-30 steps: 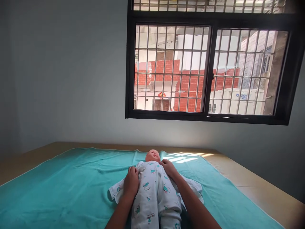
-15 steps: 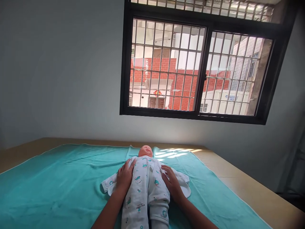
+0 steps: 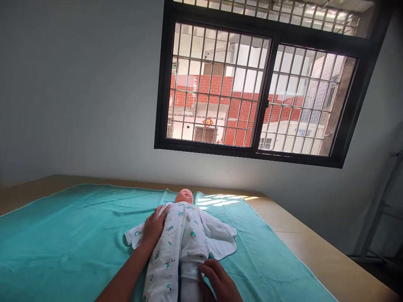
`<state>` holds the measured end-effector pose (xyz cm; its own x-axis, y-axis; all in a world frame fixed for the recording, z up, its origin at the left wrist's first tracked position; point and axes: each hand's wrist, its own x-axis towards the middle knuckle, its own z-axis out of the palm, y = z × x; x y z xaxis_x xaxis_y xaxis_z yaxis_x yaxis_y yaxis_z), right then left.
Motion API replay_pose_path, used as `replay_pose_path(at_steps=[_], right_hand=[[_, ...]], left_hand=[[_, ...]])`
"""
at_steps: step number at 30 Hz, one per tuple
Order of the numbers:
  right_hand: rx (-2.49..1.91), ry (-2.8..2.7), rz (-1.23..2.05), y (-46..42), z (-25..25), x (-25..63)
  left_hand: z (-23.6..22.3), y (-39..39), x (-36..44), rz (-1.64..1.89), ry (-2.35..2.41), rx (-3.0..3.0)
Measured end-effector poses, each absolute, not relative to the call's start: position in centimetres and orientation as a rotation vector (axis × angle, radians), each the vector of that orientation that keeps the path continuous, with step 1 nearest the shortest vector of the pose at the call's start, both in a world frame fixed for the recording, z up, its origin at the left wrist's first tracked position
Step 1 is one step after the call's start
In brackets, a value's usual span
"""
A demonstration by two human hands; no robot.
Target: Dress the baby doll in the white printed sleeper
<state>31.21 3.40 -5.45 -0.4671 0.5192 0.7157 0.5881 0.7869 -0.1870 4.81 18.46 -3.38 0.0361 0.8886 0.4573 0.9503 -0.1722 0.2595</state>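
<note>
A baby doll [image 3: 185, 195] lies on its back with its head at the far end, dressed in a white romper [image 3: 171, 237] with green and blue prints. My left hand [image 3: 154, 226] lies along the doll's side at the chest, fingers stretched out over the cloth. Down at the lower leg on the right, my right hand [image 3: 218, 279] has its fingers bent onto the bunched leg cuff [image 3: 190, 269]; its thumb is partly hidden below. Loose white sleeve cloth [image 3: 218, 237] spreads out to the doll's right-hand side in view.
A teal sheet [image 3: 78, 235] lies under the doll on a wooden tabletop [image 3: 302, 239]. Behind it is a grey wall [image 3: 82, 92] with a barred, black-framed window [image 3: 252, 154]. A metal frame [image 3: 374, 226] stands at the far right.
My right hand has moved from the doll's side at the chest down to the leg cuff. My left hand stays at the chest. The whole view has shifted slightly.
</note>
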Motion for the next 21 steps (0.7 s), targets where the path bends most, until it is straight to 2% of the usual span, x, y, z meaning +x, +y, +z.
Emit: replay_pose_path(at_steps=[5,10,14,21], right_hand=[[-0.732,-2.179,-0.385,3.3,-4.7,30.4],[-0.809,-2.128,-0.336,3.4,-5.2,29.8],[-0.907,-2.119,0.027,3.3,-5.0,29.9],[-0.819,-2.142,0.772,2.6,-4.1,31.2]], left_hand=[[-3.1,18.3,4.9,-0.797,-1.929,-2.215],[-3.3,18.6,4.8,-0.791,-1.942,-2.222],[-3.7,18.8,4.7,-0.782,-1.934,-2.226],[-3.8,18.9,4.7,-0.746,-1.942,-2.204]])
